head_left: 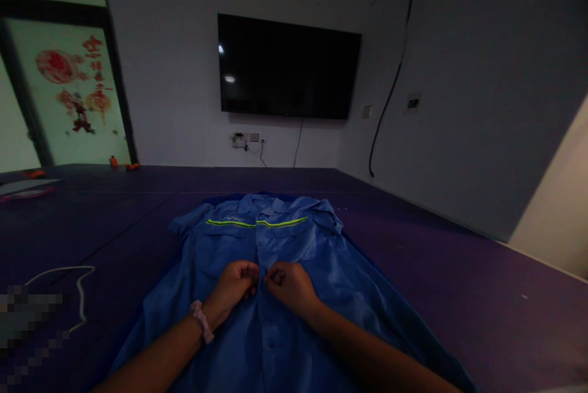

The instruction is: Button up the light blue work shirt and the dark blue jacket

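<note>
A blue work shirt [220, 252] with bright yellow-green chest stripes lies spread front side up, its collar at the far end. Both hands are at its front opening, about mid-length. My left hand [239, 283], with a pale scrunchie [202, 321] on the wrist, has its fingers curled and pinched just left of the button strip [269, 319]. From the right, my right hand [289, 283] pinches at the strip's edge, close to the left fingertips. What lies between the fingers is too small and dark to make out. A button shows lower on the strip.
The shirt rests on a dark purple surface [390, 240]. A white cable [80, 295] and a blurred-out object are at the lower left. Small orange items [113, 161] lie near the glass door. A television [289, 68] hangs on the wall, and a black cable [386, 105] dangles to its right.
</note>
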The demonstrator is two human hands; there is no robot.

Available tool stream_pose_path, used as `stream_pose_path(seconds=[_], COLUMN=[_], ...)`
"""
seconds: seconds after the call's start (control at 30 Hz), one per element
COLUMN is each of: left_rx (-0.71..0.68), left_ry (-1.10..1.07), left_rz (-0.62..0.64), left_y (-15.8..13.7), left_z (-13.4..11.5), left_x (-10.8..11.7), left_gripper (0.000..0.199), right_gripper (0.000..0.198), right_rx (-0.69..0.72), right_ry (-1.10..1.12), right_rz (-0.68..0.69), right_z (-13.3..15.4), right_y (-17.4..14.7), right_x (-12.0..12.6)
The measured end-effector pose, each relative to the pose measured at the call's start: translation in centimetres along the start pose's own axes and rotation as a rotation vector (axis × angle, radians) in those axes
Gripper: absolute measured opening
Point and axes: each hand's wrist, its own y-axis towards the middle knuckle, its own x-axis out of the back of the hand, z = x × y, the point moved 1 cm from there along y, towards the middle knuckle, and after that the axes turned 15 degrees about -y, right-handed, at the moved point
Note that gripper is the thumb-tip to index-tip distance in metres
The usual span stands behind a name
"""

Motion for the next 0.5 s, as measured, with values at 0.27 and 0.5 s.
stream_pose_path(seconds=[0.27, 0.5], left_rx=[-0.006, -0.046], left_ry=[-0.005, 0.044], left_rz=[-0.008, -0.006], left_y=[0.31, -0.02], left_z=[0.24, -0.06], left_x=[0.15, -0.13], left_gripper=[0.026, 0.022], right_gripper=[0.01, 0.007], right_rx=[-0.02, -0.044], right_ry=[0.076, 0.089], right_rz=[-0.02, -0.022], right_z=[-0.41, -0.21], right_y=[0.16, 0.14], right_x=[-0.73, -0.65])
